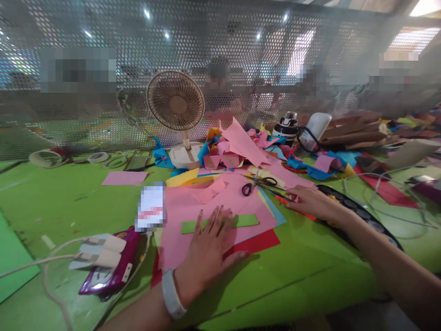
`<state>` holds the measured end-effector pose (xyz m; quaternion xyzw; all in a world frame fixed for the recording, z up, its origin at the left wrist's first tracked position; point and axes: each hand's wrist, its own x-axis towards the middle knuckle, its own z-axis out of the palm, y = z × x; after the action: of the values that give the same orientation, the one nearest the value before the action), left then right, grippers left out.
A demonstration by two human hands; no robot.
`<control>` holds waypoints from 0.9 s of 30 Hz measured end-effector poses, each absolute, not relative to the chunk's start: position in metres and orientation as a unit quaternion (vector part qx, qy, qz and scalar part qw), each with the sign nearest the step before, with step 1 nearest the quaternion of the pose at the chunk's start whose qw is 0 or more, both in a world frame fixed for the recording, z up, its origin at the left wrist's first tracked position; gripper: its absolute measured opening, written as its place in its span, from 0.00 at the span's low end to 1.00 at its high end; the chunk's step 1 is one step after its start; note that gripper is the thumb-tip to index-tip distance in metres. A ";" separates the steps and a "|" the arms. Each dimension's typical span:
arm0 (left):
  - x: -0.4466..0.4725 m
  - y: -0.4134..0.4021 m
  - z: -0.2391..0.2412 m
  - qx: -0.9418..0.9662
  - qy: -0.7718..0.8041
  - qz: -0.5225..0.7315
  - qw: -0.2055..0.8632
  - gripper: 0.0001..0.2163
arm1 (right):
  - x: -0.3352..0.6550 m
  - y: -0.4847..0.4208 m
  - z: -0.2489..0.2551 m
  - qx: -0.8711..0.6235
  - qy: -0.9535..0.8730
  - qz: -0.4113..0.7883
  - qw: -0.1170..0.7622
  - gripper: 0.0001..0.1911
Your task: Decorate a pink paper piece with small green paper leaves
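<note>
My left hand (211, 246) lies flat with fingers spread on a green paper strip (246, 220), which rests on a large pink sheet (193, 207). Beneath that sheet lie a red sheet (257, 241) and a blue one (275, 211). My right hand (312, 202) reaches forward over the paper stack's right edge, fingers curled round something thin and red; I cannot make out what it is. Black-handled scissors (257, 184) lie just beyond that hand on the pink paper.
A small desk fan (176, 108) stands at the back before a perforated metal screen. Heaps of coloured paper scraps (241, 147), a bottle (286, 126), tape rolls (46, 157), a purple pouch (110, 271) with cables, and a dark paint tray (358, 211) crowd the green table (62, 202).
</note>
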<state>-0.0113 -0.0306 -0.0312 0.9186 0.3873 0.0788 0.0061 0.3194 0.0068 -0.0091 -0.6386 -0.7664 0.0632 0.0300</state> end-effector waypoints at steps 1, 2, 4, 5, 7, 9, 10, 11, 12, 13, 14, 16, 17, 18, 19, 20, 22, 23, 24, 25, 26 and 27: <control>-0.010 -0.032 -0.029 0.927 0.368 0.075 0.018 0.35 | 0.324 0.003 -0.008 -0.636 -0.767 0.080 0.032 0.18; -0.010 -0.033 -0.028 0.934 0.349 0.071 0.030 0.35 | 0.327 -0.001 -0.005 -0.633 -0.768 0.094 0.034 0.17; -0.009 -0.035 -0.027 0.942 0.326 0.065 0.045 0.34 | 0.332 -0.012 0.000 -0.627 -0.771 0.105 0.045 0.17; -0.009 -0.035 -0.027 0.942 0.326 0.064 0.048 0.34 | 0.334 -0.017 0.003 -0.625 -0.771 0.105 0.059 0.16; -0.009 -0.035 -0.028 0.937 0.340 0.065 0.044 0.33 | 0.335 -0.028 0.004 -0.617 -0.774 0.105 0.100 0.17; -0.009 -0.033 -0.030 0.932 0.355 0.064 0.039 0.33 | 0.334 -0.035 0.002 -0.597 -0.782 0.118 0.137 0.17; -0.009 -0.033 -0.030 0.930 0.360 0.063 0.037 0.33 | 0.332 -0.037 0.000 -0.586 -0.787 0.127 0.149 0.17; -0.009 -0.033 -0.030 0.929 0.363 0.060 0.036 0.33 | 0.331 -0.038 -0.003 -0.576 -0.791 0.134 0.156 0.17; -0.009 -0.033 -0.030 0.929 0.365 0.057 0.037 0.33 | 0.329 -0.038 -0.006 -0.571 -0.794 0.137 0.160 0.16; -0.009 -0.033 -0.030 0.928 0.366 0.053 0.038 0.33 | 0.328 -0.037 -0.010 -0.569 -0.794 0.136 0.166 0.15; -0.009 -0.033 -0.030 0.929 0.365 0.049 0.040 0.33 | 0.326 -0.036 -0.013 -0.568 -0.794 0.133 0.172 0.15; -0.010 -0.032 -0.029 0.930 0.363 0.041 0.045 0.33 | 0.322 -0.032 -0.018 -0.563 -0.796 0.128 0.183 0.14; -0.010 -0.031 -0.029 0.930 0.362 0.038 0.047 0.33 | 0.320 -0.030 -0.020 -0.559 -0.798 0.125 0.188 0.13; -0.011 -0.029 -0.028 0.930 0.361 0.035 0.049 0.33 | 0.319 -0.028 -0.022 -0.555 -0.800 0.121 0.193 0.13; -0.012 -0.028 -0.028 0.931 0.361 0.032 0.050 0.33 | 0.317 -0.026 -0.023 -0.551 -0.802 0.116 0.198 0.12; -0.012 -0.026 -0.027 0.931 0.360 0.030 0.051 0.33 | 0.315 -0.024 -0.025 -0.549 -0.804 0.111 0.202 0.12; -0.014 -0.023 -0.026 0.932 0.357 0.029 0.050 0.32 | 0.313 -0.022 -0.027 -0.547 -0.804 0.102 0.208 0.12; -0.014 -0.022 -0.026 0.933 0.356 0.028 0.049 0.32 | 0.312 -0.021 -0.028 -0.547 -0.804 0.100 0.210 0.12; -0.014 -0.021 -0.025 0.933 0.355 0.027 0.048 0.32 | 0.312 -0.021 -0.028 -0.545 -0.805 0.100 0.211 0.12; -0.015 -0.020 -0.024 0.933 0.355 0.026 0.047 0.32 | 0.311 -0.021 -0.029 -0.543 -0.806 0.103 0.210 0.12; -0.014 -0.020 -0.024 0.933 0.356 0.024 0.048 0.32 | 0.312 -0.020 -0.030 -0.541 -0.808 0.108 0.209 0.12; -0.014 -0.020 -0.024 0.932 0.358 0.022 0.049 0.32 | 0.312 -0.020 -0.031 -0.537 -0.810 0.114 0.208 0.12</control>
<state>-0.0140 -0.0203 -0.0236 0.9321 0.3582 0.0217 0.0486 0.3118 -0.0203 -0.0310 -0.5365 -0.8100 0.1138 0.2076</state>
